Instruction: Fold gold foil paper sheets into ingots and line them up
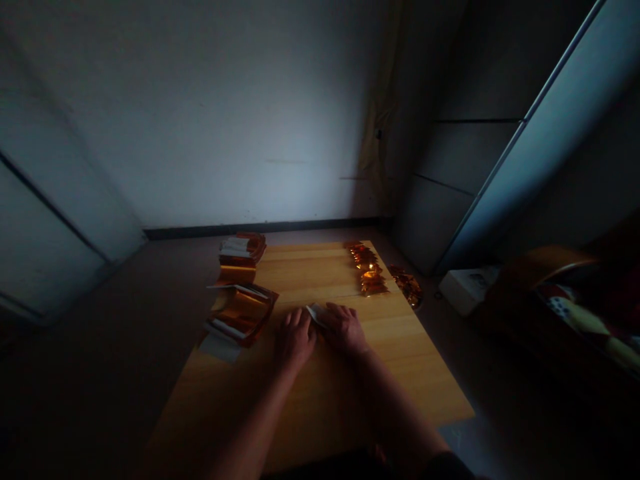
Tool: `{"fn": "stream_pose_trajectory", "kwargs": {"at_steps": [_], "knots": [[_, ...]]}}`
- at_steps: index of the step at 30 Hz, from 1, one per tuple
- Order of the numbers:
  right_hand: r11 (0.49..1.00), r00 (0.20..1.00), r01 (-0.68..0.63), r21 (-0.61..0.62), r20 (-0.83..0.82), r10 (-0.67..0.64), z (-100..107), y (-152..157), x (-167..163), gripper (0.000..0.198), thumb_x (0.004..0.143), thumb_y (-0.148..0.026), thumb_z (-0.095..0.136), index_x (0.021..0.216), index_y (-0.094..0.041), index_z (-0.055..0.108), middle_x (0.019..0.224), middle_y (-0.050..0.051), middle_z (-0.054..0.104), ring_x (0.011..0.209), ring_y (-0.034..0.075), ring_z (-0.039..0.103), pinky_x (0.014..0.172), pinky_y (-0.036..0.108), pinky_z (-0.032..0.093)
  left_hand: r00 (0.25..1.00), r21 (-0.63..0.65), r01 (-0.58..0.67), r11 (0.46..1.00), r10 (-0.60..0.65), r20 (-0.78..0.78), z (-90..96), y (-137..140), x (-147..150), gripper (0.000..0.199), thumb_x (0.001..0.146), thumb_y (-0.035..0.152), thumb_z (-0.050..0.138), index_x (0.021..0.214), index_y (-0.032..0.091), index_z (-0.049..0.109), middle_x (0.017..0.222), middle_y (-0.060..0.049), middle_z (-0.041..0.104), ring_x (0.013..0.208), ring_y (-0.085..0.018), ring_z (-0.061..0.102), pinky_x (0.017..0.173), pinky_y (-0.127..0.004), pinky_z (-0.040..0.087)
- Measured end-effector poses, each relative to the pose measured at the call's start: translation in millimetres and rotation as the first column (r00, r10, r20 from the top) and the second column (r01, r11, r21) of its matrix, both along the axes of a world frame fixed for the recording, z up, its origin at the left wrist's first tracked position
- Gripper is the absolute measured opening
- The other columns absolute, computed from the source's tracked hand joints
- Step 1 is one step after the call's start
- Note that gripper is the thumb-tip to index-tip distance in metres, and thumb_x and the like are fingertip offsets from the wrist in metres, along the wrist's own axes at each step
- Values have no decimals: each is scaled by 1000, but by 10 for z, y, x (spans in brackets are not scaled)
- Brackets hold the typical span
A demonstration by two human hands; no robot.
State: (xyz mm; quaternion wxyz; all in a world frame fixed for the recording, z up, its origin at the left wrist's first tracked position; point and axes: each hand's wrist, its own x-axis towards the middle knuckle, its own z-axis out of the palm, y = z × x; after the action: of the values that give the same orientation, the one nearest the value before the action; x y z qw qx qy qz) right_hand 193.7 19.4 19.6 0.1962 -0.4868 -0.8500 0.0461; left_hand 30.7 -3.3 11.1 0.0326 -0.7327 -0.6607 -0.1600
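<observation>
A small piece of foil paper (pixel 315 313), pale side showing, lies between my hands at the middle of the wooden table (pixel 400 367). My left hand (pixel 297 337) is closed at its left side, fingers bent down toward the tabletop. From the right, my right hand (pixel 345 328) presses over the paper with its fingers together, covering much of it. To the left are loose stacks of copper-gold foil sheets (pixel 243 310) with pale backs. A row of folded shiny foil pieces (pixel 370 270) lies along the far right of the table.
More shiny foil pieces (pixel 407 287) sit in a heap below the table's right edge. A white box (pixel 463 291) is on the floor to the right, near a dark wooden chair or bench (pixel 560 260) with cloth on it. Beyond the table is a pale wall (pixel 250 133).
</observation>
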Motion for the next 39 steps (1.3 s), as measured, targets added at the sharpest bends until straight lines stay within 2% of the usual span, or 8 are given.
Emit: {"fn": "stream_pose_trajectory", "kwargs": {"at_steps": [8,13,23,28,34,39], "knots": [[1000,1000,-11,-4,-16,11,-12,-7,-1,39,85,-39,53,124,-31,57,130,6,53,109,23,48,91,36,33,1000,-5,-10,1000,10,16,-65,13,-17,37,84,28,47,118,21,58,129,-10,53,114,-27,47,94,-43,39],[1000,1000,-16,18,-22,16,-33,-18,10,55,82,-36,57,135,-31,45,129,7,53,107,24,48,90,36,33,999,-12,-18,1000,18,28,-57,-12,0,40,85,30,47,122,21,56,133,-11,51,116,-29,46,94,-46,39],[1000,999,22,-1,-49,-22,-35,4,7,54,83,-36,58,135,-31,44,126,7,55,107,23,49,90,35,34,998,-46,-43,998,45,39,-75,1,41,41,85,29,46,125,25,55,138,-11,47,121,-33,43,94,-53,37],[999,989,54,6,-141,-53,-110,46,60,40,80,-37,62,117,-24,61,124,9,57,107,24,50,90,36,38,997,-40,-68,997,70,44,-69,14,36,44,84,31,48,126,17,53,135,-13,49,118,-32,45,95,-47,40],[997,964,45,66,-264,-26,-208,97,85,23,79,-21,57,99,-23,68,112,8,62,99,21,53,85,33,41,996,28,-41,999,39,79,-65,9,21,38,83,29,50,118,17,58,128,-13,54,112,-29,49,93,-42,42],[992,972,120,49,-211,-107,-200,142,50,17,80,-13,54,85,-20,68,92,5,63,88,19,51,79,31,37,996,52,-2,999,-3,94,-60,0,14,30,83,27,51,109,20,64,124,-12,56,111,-28,49,93,-43,42]]}}
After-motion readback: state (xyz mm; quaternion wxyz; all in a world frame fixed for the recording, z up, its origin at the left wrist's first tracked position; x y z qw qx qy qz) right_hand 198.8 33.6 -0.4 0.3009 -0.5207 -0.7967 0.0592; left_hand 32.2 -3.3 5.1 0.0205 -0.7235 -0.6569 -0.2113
